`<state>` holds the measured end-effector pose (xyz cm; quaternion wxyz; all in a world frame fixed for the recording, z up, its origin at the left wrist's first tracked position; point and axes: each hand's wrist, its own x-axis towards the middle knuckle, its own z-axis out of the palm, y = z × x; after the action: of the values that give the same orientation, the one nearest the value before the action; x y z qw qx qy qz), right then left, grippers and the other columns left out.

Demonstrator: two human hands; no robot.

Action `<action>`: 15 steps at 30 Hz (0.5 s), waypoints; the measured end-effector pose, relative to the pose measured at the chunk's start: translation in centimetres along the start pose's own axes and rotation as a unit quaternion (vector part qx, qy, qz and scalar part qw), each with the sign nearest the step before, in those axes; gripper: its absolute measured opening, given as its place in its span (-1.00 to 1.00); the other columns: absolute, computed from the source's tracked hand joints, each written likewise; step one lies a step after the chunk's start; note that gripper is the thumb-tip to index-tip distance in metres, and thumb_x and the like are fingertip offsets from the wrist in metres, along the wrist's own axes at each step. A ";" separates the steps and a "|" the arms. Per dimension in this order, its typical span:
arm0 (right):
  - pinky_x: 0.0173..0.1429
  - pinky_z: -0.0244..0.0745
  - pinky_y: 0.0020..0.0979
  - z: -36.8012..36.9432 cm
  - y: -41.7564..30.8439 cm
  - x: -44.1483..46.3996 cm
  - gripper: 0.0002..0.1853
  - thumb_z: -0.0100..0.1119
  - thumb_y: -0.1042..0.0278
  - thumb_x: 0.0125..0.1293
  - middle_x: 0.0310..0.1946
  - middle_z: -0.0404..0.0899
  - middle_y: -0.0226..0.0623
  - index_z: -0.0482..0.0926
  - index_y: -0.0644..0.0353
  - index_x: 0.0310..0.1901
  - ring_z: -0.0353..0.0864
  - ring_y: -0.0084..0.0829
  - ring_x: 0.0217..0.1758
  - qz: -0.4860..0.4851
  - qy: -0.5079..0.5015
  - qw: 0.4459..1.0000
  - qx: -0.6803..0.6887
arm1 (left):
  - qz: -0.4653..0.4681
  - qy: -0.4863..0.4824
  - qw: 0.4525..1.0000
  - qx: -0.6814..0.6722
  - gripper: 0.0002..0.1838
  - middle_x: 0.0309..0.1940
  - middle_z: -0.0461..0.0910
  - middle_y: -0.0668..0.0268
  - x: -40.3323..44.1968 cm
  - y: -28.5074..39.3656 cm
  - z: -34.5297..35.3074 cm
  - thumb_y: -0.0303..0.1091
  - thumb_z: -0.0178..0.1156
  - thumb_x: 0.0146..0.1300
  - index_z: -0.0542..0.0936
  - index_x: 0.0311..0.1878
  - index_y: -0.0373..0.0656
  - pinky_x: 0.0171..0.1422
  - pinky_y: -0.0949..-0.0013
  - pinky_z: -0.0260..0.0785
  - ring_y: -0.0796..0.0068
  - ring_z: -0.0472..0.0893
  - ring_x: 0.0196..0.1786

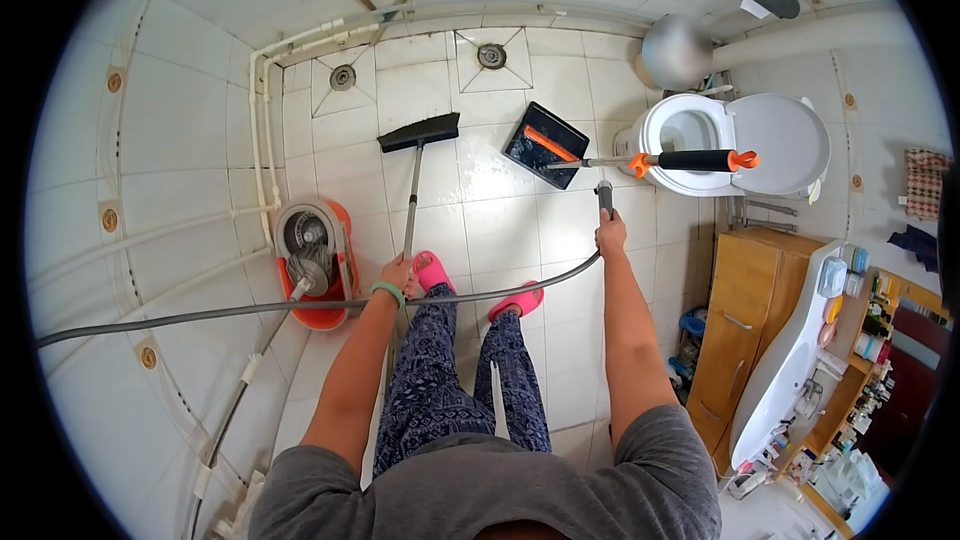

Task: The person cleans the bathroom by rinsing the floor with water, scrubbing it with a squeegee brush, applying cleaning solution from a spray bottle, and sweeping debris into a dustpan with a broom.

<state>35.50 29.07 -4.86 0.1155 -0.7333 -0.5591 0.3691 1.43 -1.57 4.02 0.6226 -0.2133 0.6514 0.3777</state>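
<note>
Broom (420, 131) on the floor (500, 240) at far left: I have the left hand (398, 276) closed around its handle (411, 215), the right hand (610, 233) around the hose (480, 296).

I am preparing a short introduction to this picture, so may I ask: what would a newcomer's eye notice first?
Probably the bright pink slippers, near the middle of the tiled floor. Then the grey hose, gripped in the right hand and running across to the left side of the picture. The black and orange dustpan also stands out, to the right of the black broom held in the left hand.
</note>
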 end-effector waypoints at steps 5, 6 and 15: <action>-0.79 0.13 -0.45 0.2 -1.7 1.7 -0.69 -0.05 0.17 0.29 -0.79 0.30 -0.39 0.41 0.18 -0.04 0.25 -0.54 -0.85 -0.089 0.041 0.995 0.005 | -0.027 -0.016 0.999 -0.029 -0.87 -0.73 0.06 0.46 0.7 0.0 -0.3 -0.20 -0.10 0.30 0.33 -0.14 0.06 -0.74 0.52 -0.09 0.65 0.03 -0.76; -0.79 0.13 -0.45 0.2 -2.0 2.0 -0.69 -0.05 0.17 0.29 -0.79 0.30 -0.39 0.41 0.17 -0.03 0.25 -0.54 -0.85 -0.108 0.051 0.993 0.007 | -0.020 -0.026 0.999 -0.037 -0.87 -0.73 0.06 0.46 0.5 0.1 -0.1 -0.21 -0.10 0.30 0.33 -0.14 0.06 -0.73 0.51 -0.08 0.65 0.03 -0.76; -0.43 0.27 -0.34 -0.7 -4.6 4.2 -0.60 -0.03 0.16 0.27 -0.53 0.44 -0.16 0.38 0.20 0.07 0.40 -0.28 -0.51 -0.072 0.034 0.996 -0.037 | -0.012 -0.042 0.998 -0.043 -0.87 -0.71 0.08 0.45 0.0 1.3 1.0 -0.25 -0.10 0.29 0.28 -0.14 0.01 -0.70 0.51 -0.03 0.64 0.05 -0.77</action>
<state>32.99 34.66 -3.41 0.1339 -0.7069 -0.6196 0.3136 1.15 0.00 4.33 0.6442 -0.2312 0.6053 0.4064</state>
